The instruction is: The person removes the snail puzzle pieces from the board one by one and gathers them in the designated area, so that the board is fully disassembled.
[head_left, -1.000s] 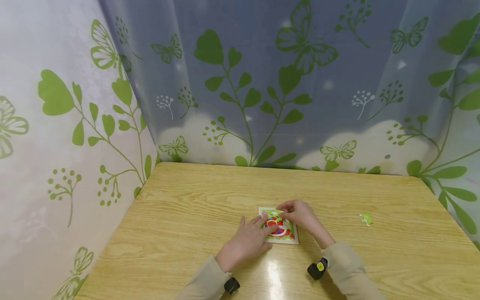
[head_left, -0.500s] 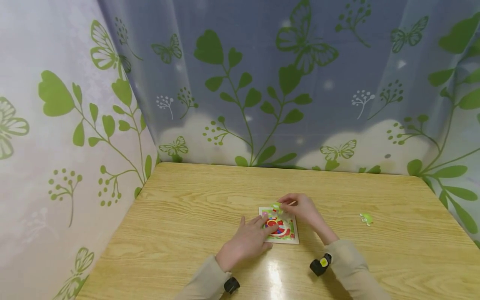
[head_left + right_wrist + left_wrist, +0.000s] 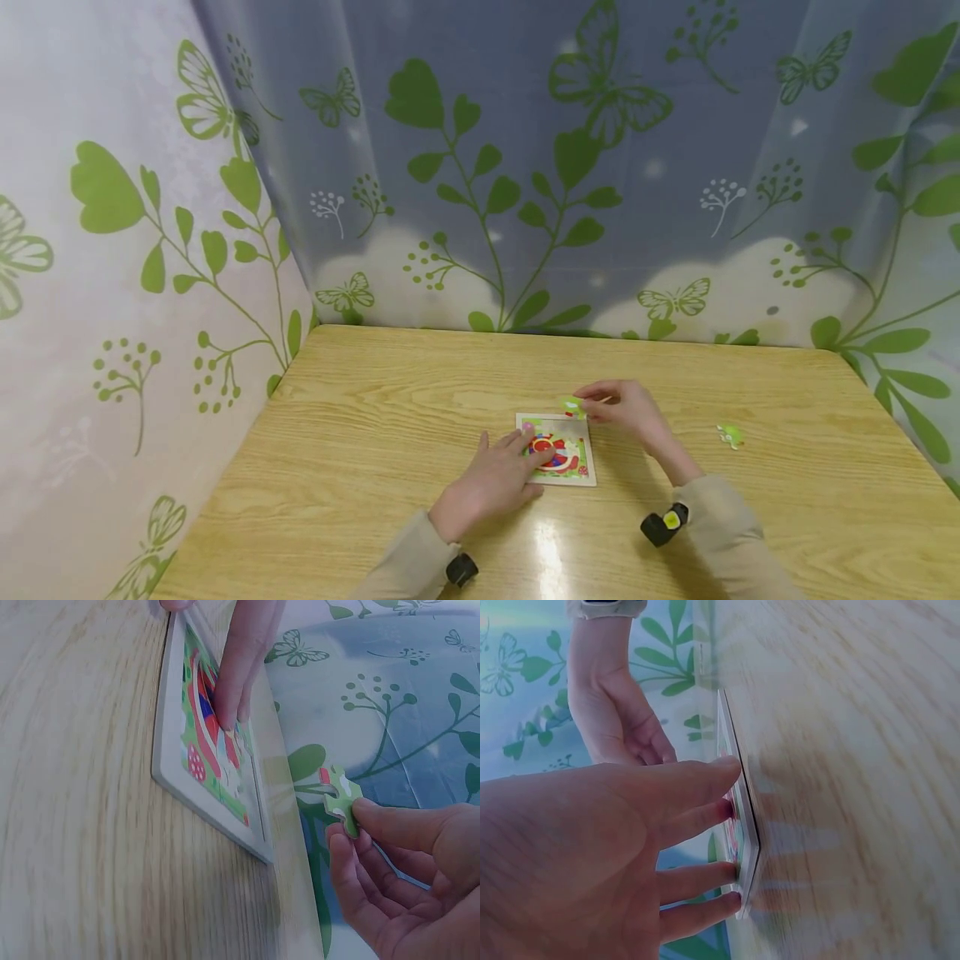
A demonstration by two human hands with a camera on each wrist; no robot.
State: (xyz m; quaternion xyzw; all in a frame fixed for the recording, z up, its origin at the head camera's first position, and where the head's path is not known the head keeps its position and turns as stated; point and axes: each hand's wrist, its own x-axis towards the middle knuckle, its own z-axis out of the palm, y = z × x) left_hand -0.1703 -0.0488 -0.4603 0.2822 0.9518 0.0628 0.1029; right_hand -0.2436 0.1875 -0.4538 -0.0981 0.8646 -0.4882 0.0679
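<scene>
A small jigsaw puzzle in a pale frame [image 3: 592, 467] lies flat on the table, its picture red, blue and green. My left hand [image 3: 491, 477] rests on it with fingers spread and fairly straight, the fingertips pressing the picture in the left wrist view. Just above the puzzle's far right corner, my right hand [image 3: 626, 412] pinches a green puzzle piece [image 3: 343, 799] with a red patch between thumb and fingers. Bare backing shows along the far side of the frame. Part of the picture is hidden under my left hand.
Another green puzzle piece [image 3: 730, 436] lies on the wooden table [image 3: 360, 433] to the right of my right hand. Patterned curtains [image 3: 480, 167] with leaves and butterflies stand behind the table and at its sides. Each wrist wears a black camera [image 3: 664, 525].
My right hand has lifted the green puzzle piece out of the frame and carried it up and to the right, baring the backing. My left hand stays on the puzzle.
</scene>
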